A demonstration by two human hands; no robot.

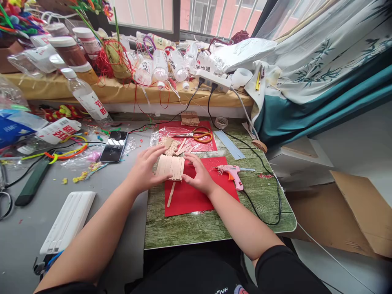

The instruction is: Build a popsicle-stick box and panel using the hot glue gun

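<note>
A panel of flat wooden craft sticks (170, 166), set side by side, is held between my two hands above a red sheet (196, 200). My left hand (148, 169) grips its left side with thumb and fingers. At the right edge, my right hand (198, 173) curls its thumb and fingers around the panel. A single craft stick (171, 194) lies on the red sheet just below. More loose craft sticks (183, 147) are heaped behind the panel. To the right lies a pink hot glue gun (232, 173), its nozzle pointing left over the sheet.
Orange-handled scissors (202, 135) and a bundle of craft sticks (190, 118) lie at the back. Pale blue strips (229, 144) are right of them. A phone (114, 146), a white power bank (67, 222) and a green-handled tool (33, 181) lie left. Black cords cross the table.
</note>
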